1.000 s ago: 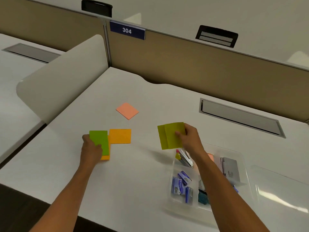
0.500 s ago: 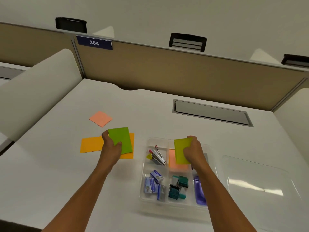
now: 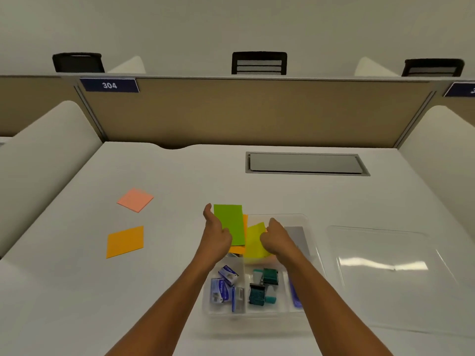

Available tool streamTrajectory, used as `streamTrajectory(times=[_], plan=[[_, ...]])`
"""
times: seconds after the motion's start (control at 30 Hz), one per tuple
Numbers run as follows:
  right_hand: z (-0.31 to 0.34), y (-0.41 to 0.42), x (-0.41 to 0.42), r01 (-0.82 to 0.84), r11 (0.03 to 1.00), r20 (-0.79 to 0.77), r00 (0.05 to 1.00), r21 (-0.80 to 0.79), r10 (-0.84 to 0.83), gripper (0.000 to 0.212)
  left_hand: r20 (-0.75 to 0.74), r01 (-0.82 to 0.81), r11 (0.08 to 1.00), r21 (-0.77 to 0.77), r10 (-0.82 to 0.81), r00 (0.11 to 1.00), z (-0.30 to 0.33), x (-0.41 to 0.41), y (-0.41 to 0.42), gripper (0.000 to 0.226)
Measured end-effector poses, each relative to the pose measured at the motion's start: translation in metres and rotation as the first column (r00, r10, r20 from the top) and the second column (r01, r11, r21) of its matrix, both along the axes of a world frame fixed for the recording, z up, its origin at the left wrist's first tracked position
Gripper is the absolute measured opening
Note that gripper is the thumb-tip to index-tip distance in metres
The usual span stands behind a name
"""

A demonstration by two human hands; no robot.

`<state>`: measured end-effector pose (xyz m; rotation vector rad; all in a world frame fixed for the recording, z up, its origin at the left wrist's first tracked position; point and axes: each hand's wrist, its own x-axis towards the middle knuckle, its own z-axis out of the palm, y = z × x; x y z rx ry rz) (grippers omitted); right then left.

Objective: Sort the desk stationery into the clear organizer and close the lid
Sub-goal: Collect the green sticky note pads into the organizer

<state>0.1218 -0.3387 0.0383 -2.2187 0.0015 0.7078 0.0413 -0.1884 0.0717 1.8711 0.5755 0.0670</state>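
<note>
Left hand (image 3: 214, 236): holds green paper (image 3: 228, 224), frame middle.
Right hand (image 3: 276, 238): pinches yellow paper (image 3: 254, 242) over clear box (image 3: 303, 219).

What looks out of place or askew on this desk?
Two sticky notes lie loose on the desk, a pink one and an orange one, both skewed, left of the clear organizer. Its lid is off, lying to its right.

Both forearms reach forward side by side; the left hand (image 3: 215, 233) pinches something with thumb raised, and the right hand (image 3: 278, 236), close beside it, curls downward.
</note>
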Motion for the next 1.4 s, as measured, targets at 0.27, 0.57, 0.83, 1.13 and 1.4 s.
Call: streamTrajectory(times=[0.27,0.57,0.83,1.13,1.4], plan=[[0.011,-0.038,0.004,0.097,0.975,0.023,0.994,0.202,-0.103,0.064,-0.14,0.054,0.998,0.03,-0.05,0.989,-0.004,0.025,-0.035,0.082],[0.012,-0.072,0.001,0.216,0.936,0.059,0.969,0.277,-0.241,0.053,-0.291,0.243,0.957,0.158,-0.19,0.938,-0.012,0.039,-0.068,0.087],[0.016,-0.072,-0.003,0.23,0.923,0.064,0.963,0.307,-0.261,0.049,-0.323,0.368,0.873,0.321,-0.264,0.909,-0.015,0.038,-0.056,0.062],[0.019,-0.017,-0.011,0.116,0.912,0.116,0.978,0.393,-0.174,0.041,-0.021,0.172,0.88,0.442,-0.182,0.983,-0.013,0.012,-0.001,0.045],[0.025,0.074,-0.025,-0.093,0.93,0.172,0.984,0.356,0.032,0.039,-0.056,0.024,0.843,0.537,0.007,0.998,-0.033,-0.038,0.098,0.045]])
